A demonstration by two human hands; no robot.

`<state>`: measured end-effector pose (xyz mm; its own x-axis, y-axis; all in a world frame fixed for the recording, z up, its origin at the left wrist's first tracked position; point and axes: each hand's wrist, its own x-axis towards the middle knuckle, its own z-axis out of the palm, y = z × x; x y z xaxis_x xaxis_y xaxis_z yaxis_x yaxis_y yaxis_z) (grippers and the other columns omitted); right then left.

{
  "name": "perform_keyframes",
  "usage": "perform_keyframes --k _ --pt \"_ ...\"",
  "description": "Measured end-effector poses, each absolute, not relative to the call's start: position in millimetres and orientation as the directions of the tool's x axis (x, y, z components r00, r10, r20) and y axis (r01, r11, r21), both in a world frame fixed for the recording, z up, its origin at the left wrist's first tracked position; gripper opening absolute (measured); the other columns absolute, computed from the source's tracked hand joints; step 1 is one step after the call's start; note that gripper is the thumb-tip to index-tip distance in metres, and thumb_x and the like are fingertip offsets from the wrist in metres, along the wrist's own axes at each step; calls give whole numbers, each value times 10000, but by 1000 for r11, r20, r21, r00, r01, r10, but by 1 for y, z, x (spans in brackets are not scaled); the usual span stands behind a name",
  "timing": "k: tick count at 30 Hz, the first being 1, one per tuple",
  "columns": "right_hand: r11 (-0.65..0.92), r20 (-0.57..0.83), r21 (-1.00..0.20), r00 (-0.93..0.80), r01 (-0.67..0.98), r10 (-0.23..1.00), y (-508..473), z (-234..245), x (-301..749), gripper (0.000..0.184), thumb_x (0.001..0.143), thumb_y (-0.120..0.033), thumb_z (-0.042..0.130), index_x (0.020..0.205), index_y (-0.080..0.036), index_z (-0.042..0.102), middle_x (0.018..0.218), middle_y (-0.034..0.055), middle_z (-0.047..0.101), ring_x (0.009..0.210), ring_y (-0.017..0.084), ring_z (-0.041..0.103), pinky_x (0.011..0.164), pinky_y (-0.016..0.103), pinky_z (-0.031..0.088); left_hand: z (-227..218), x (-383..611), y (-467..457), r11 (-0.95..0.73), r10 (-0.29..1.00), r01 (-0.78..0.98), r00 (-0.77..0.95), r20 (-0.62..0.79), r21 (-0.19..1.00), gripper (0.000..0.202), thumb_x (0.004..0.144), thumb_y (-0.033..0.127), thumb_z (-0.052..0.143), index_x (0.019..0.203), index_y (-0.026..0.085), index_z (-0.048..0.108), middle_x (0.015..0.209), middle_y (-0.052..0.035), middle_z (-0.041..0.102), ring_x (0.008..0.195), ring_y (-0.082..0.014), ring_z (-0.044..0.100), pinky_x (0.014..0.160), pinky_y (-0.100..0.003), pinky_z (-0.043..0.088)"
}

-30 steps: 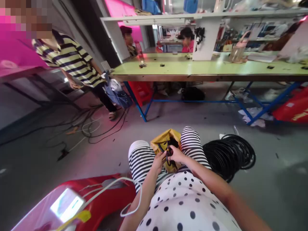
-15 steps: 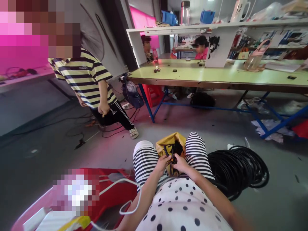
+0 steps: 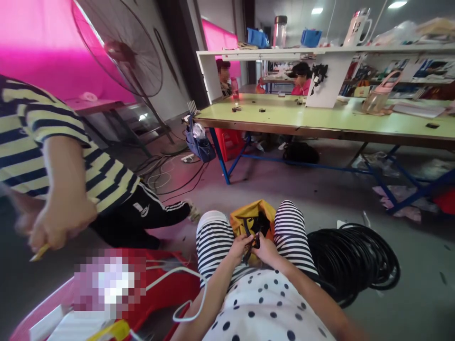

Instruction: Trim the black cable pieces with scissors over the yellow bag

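Observation:
A yellow bag (image 3: 245,210) sits open between my knees, with dark cord-like pieces (image 3: 262,222) inside. My left hand (image 3: 240,248) is at the bag's near side, fingers pinched on a small dark piece (image 3: 254,241). Close beside it, my right hand (image 3: 266,249) has its fingers closed on the same dark piece. The piece is thin and partly hidden by my fingers, so its exact kind does not show.
Black coiled cable or hose (image 3: 351,260) lies on the floor at my right. At my left stands a red stool (image 3: 159,277) with a white cord (image 3: 194,271). A co-worker in a striped shirt (image 3: 103,177) holds a pencil-like stick (image 3: 40,253). A yellow-green workbench (image 3: 284,110) stands ahead.
The co-worker has come closer on the left and leans lower, one hand now near the stool. My hands stay at the bag, with only slight finger movement.

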<state>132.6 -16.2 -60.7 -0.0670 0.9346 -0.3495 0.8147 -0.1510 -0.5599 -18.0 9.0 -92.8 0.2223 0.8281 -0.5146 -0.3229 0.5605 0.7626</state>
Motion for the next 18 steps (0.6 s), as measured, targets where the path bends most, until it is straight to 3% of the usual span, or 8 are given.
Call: perform_keyframes --k 9,18 --pt "-135 -303 -607 -71 783 950 -14 -61 131 448 958 -278 686 1379 -148 608 1184 167 807 1116 302 783 850 314 499 -91 -14 10 535 844 -346 203 -496 771 559 445 447 1061 762 144 714 763 -79 762 754 -186 693 788 -292 497" --pt "-145 -312 -601 -64 786 948 -14 -67 132 536 959 -312 738 1441 -140 581 1212 186 802 1158 330 772 885 337 499 -90 -11 10 534 845 -344 213 -490 772 609 421 494 1059 792 136 734 760 -100 768 722 -211 702 780 -325 519"
